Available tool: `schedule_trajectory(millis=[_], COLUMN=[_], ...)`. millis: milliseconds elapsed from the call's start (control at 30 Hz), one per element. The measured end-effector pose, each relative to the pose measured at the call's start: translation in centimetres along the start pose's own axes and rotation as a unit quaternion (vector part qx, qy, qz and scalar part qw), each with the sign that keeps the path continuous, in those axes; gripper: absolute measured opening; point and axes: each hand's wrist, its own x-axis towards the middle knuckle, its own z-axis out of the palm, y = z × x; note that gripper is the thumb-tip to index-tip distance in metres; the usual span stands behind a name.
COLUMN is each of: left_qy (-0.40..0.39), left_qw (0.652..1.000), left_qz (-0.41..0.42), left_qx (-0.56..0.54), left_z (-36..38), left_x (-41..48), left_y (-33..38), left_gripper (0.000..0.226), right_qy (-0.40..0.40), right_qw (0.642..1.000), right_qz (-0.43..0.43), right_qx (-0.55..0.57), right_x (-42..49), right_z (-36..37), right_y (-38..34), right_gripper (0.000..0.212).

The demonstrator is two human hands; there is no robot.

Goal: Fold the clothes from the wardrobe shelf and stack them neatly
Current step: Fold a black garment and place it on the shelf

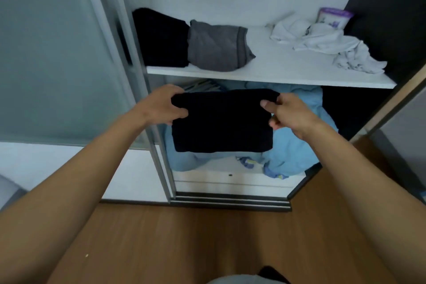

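Note:
A folded black garment hangs in the air in front of the wardrobe, just below the white shelf. My left hand grips its upper left corner and my right hand pinches its upper right corner. On the shelf, a folded black piece lies at the far left with a folded grey piece beside it, touching it. A crumpled heap of white clothes lies at the shelf's right end.
A purple and white packet stands at the back right of the shelf. Light blue fabric fills the compartment below. A frosted sliding door stands at the left, a dark panel at the right. Wooden floor lies underfoot.

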Motion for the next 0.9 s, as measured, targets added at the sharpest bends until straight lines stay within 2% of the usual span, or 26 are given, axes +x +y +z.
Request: schedule_trajectory(millis=[100, 267, 367, 467, 567, 633, 700, 800, 833, 900], left_qy=[0.01, 0.086, 0.19, 0.284, 0.311, 0.299, 0.263, 0.162, 0.15, 0.204], left_qw=[0.991, 0.964, 0.962, 0.939, 0.926, 0.936, 0.959, 0.982, 0.98, 0.969], left_qz=[-0.018, 0.013, 0.085, 0.147, 0.193, 0.178, 0.096, -0.082, -0.114, -0.131], left_qx=[-0.131, -0.251, -0.176, -0.123, -0.096, -0.051, -0.039, -0.062, -0.066, -0.051], left_z=[-1.5, -3.8, -6.5, -8.9, -10.6, -10.8, -9.8, -6.4, -5.4, -4.5], left_x=[1.1, 5.3, 9.1, 13.2, 16.9, 19.5, 22.0, 24.7, 25.7, 27.5], left_y=[1.0, 2.7, 4.4, 6.9, 8.1, 7.3, 5.4, 1.6, 0.5, -0.4], left_gripper=[0.029, 0.03, 0.047, 0.063, 0.07, 0.071, 0.066, 0.04, 0.03, 0.012], right_qy=[-0.033, 0.009, 0.028, 0.033, 0.028, 0.035, 0.009, -0.097, -0.102, -0.051], right_qw=[0.99, 0.977, 0.954, 0.923, 0.902, 0.91, 0.945, 0.988, 0.991, 0.992], right_qz=[0.024, -0.057, -0.15, -0.242, -0.315, -0.34, -0.295, -0.116, -0.072, -0.038], right_qx=[0.133, 0.204, 0.257, 0.299, 0.296, 0.236, 0.139, 0.035, 0.047, 0.108], right_x=[1.4, 6.1, 10.5, 15.7, 20.9, 24.4, 28.0, 31.9, 32.9, 35.0], right_z=[-0.5, -1.3, -2.2, -3.5, -4.9, -5.3, -4.8, -3.8, -3.6, -3.3], right_y=[-2.0, -5.2, -7.5, -10.3, -11.8, -11.1, -8.7, -4.2, -3.1, -2.6], right_gripper=[0.011, 0.013, 0.018, 0.025, 0.035, 0.043, 0.052, 0.051, 0.044, 0.028])
